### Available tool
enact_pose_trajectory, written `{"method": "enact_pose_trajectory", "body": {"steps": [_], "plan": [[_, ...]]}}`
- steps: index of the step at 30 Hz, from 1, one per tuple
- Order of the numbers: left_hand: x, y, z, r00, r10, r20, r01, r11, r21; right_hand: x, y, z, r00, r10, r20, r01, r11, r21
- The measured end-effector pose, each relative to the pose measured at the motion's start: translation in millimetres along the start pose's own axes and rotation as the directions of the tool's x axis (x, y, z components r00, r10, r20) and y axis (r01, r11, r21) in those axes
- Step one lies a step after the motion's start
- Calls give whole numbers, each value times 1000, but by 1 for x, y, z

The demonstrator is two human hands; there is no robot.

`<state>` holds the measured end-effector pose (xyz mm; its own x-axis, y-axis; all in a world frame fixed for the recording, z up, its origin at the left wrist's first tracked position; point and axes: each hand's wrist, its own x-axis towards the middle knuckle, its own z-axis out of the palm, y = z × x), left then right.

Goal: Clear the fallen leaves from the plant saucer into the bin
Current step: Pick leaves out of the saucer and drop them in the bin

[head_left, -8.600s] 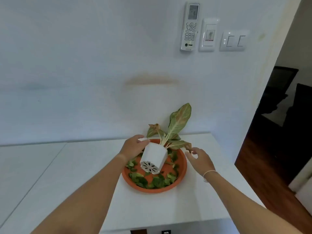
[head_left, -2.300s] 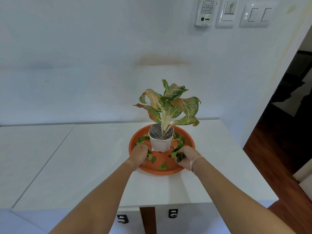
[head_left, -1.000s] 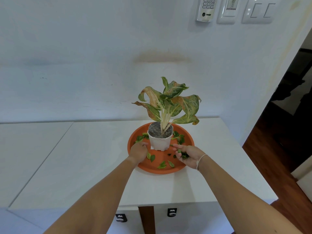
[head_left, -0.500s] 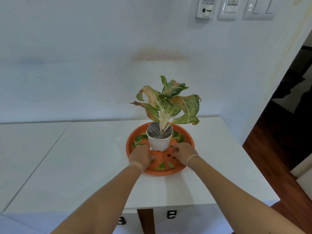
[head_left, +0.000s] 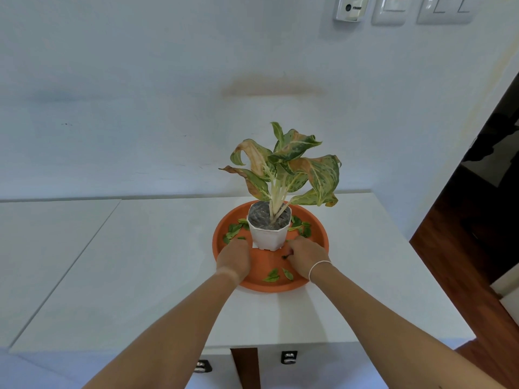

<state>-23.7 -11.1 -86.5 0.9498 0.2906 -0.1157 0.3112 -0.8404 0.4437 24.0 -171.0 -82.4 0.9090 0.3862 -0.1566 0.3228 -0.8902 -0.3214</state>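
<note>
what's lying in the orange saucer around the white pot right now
Loose green leaves lie in the saucer left of the pot, more at its right, and two near the front rim. The left hand and right hand cover whatever lies beneath them.

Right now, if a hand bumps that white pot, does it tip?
Probably tippy: the white pot is small and narrows downward, while the plant spreads wide above it. It stands loose in the orange saucer, so it might slide first.

Round orange saucer (head_left: pixel 222 234) under white pot, small green fallen leaves (head_left: pixel 276 275) scattered inside
</note>
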Motion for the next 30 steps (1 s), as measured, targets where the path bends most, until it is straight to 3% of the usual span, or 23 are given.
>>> {"method": "enact_pose_trajectory", "body": {"steps": [4,11,18,27,30], "plan": [[3,-5,-3,999,28,45,-24,997,-76,0,1,6,998,-69,4,69,997,31],[2,-2,-14,999,-9,-44,3,989,-145,-1,2,11,995,-85,-42,88,994,66],[1,-1,-25,998,-55,41,61,986,-157,-2,-2,8,995,-87,39,83,993,89],[-6,-2,-34,996,-82,45,89,980,-176,-6,-2,-6,998,36,51,-45,982,182],[-6,-5,-32,995,-97,30,101,975,-200,-11,-7,-12,996,51,71,-61,988,144]]}}
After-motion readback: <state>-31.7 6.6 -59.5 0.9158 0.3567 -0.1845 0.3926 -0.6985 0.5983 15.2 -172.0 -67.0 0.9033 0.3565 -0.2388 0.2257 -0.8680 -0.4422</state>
